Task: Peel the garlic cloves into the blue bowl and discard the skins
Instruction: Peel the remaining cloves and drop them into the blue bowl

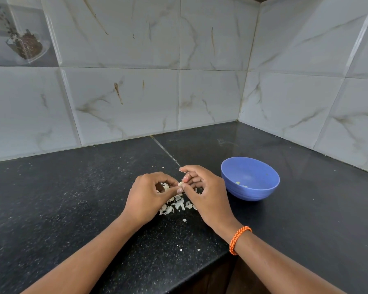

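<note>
On the dark speckled tabletop point(72, 198), near its front edge, the person works w/ both hands close together over a loose pile of garlic skins point(175, 205). Going left to right: the left hand point(146, 196) has its fingers curled in, thumb and forefinger pinching one small garlic clove point(181, 184); its grip is grasping the clove, prob. to steady it while the other hand strips it. The right hand point(206, 194) meets it from the other side, fingertips pinching at the same clove or its skin; which one exactly can't be told, the clove is too small. Its other fingers are curled loosely above. An orange cord bracelet point(239, 239) sits on the right wrist. Both forearms come in from the bottom edge, angling inward, wrists raised off the surface, so skins likely drop straight onto the pile below.

Just right of the hands, apart from them, stands the blue bowl point(261, 192), upright, w/ a few pale bits inside, prob. peeled cloves. Placed there, it seems to be an easy short reach for the right hand. The skins are not yet discarded.
</note>
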Demonstrator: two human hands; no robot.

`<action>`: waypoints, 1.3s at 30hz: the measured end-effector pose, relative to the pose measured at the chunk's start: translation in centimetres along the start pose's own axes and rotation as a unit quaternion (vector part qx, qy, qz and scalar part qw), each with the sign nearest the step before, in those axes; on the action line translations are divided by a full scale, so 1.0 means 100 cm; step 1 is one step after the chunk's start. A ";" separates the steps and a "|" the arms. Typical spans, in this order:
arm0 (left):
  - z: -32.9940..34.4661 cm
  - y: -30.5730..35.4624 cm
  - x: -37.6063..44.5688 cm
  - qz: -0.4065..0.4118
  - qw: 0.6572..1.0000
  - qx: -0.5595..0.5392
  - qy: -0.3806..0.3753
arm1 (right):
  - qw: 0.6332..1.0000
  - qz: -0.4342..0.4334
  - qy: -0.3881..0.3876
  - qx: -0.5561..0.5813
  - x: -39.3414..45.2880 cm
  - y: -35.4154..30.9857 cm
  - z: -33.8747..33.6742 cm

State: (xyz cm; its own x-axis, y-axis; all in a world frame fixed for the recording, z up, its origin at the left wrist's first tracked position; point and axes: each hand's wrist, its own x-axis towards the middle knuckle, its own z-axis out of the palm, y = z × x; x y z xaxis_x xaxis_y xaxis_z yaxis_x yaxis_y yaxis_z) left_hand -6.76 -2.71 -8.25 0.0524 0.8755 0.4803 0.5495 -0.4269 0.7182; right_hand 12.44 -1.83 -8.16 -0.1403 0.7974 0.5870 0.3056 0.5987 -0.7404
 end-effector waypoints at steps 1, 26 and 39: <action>0.000 0.000 0.000 0.002 1.000 0.003 0.004 | 1.000 0.004 0.000 0.000 0.000 0.000 0.000; 0.001 0.001 -0.003 0.022 0.987 0.136 0.079 | 0.970 -0.028 -0.097 -0.219 0.010 0.004 -0.020; 0.003 -0.001 -0.001 0.014 0.985 0.160 0.063 | 0.940 -0.036 -0.148 -0.305 0.047 -0.024 -0.049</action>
State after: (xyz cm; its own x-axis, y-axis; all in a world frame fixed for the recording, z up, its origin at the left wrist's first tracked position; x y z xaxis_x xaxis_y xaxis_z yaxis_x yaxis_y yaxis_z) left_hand -6.58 -2.66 -8.56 -0.0209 0.8204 0.5714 0.7847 -0.3407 0.5179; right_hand 15.66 0.11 -2.03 -0.4088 0.7968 0.4450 0.7562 0.5687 -0.3237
